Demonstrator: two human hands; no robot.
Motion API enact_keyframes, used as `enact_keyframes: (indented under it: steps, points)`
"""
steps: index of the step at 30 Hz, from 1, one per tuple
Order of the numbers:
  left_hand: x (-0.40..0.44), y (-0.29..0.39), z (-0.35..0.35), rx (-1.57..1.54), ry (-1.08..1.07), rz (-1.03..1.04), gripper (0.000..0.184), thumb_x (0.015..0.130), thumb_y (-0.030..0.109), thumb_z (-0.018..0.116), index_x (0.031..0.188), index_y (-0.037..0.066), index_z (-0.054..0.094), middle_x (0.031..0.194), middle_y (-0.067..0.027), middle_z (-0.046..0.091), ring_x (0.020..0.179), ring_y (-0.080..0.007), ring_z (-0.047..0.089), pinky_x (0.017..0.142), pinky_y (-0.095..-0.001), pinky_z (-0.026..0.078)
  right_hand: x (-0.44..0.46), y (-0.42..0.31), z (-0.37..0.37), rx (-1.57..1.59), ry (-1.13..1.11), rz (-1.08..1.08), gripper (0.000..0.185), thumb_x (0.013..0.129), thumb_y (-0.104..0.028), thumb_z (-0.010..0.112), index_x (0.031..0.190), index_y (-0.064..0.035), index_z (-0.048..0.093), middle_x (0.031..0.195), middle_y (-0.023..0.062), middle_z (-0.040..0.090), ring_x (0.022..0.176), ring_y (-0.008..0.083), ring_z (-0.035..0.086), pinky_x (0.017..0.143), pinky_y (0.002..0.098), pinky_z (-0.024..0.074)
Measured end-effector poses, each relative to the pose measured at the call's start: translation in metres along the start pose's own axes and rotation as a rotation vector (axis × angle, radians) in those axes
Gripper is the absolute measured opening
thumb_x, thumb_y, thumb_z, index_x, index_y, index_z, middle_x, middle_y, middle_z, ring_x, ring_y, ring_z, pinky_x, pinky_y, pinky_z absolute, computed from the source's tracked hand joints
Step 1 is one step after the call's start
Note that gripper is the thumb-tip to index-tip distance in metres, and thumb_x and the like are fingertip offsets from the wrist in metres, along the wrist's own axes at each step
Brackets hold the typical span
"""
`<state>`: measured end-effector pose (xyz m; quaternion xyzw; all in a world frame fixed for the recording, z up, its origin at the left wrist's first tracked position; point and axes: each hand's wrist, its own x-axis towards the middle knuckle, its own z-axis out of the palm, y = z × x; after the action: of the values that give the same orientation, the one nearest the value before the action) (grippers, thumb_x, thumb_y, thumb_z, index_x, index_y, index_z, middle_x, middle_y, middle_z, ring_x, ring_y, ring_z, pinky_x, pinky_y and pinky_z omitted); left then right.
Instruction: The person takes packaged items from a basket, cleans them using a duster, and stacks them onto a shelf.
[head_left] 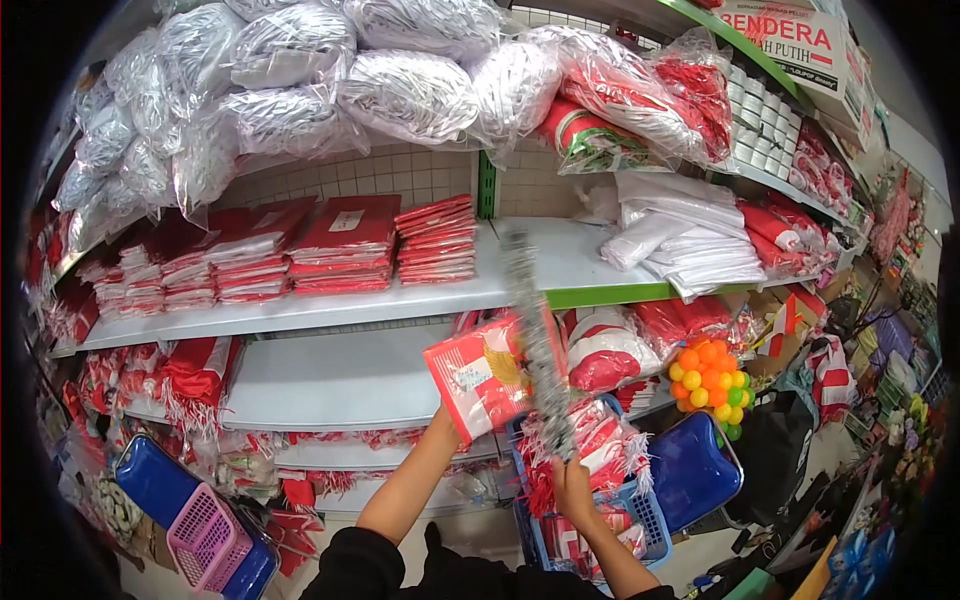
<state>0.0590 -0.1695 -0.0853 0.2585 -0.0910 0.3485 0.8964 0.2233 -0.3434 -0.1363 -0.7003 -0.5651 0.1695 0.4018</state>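
Observation:
My left hand is closed on the lower left edge of a red and white plastic packet with a gold emblem and a small white label. In my right hand is the lower end of a grey feather duster. The duster points up towards the middle shelf, smeared by motion, and passes in front of the packet's right side. Beneath my right hand stands a blue basket holding red and white packets with fringes.
The middle shelf bears stacks of red folded packets and white bundles. Bagged white strips fill the shelf above. Blue stools stand right and left, a pink basket on the left one. Orange and yellow balls hang right.

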Motion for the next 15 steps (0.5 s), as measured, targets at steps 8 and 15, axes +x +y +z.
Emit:
enact_keyframes:
  steps: [8, 15]
  points:
    - [-0.008, 0.007, 0.007, 0.057, 0.193, 0.002, 0.057, 0.095, 0.042, 0.03, 0.137, 0.003, 0.032, 0.134, -0.0191, 0.042, 0.118, -0.0357, 0.047, 0.098, -0.0512, 0.04, 0.006, -0.012, -0.014, 0.014, 0.032, 0.018, 0.034, 0.091, -0.027, 0.051, 0.106, 0.0028, 0.046, 0.066, 0.0265, 0.057, 0.063, 0.0434, 0.059, 0.055, 0.0497, 0.045]
    - [0.011, 0.018, 0.015, 0.289, 0.101, -0.118, 0.048, 0.094, 0.034, 0.037, 0.128, 0.0, 0.042, 0.122, -0.0187, 0.053, 0.106, -0.0292, 0.057, 0.09, -0.0451, 0.048, 0.018, -0.021, -0.002, -0.164, -0.054, -0.222, 0.037, 0.092, -0.031, 0.049, 0.105, 0.0034, 0.047, 0.057, 0.0264, 0.054, 0.059, 0.0447, 0.057, 0.052, 0.0514, 0.0427]
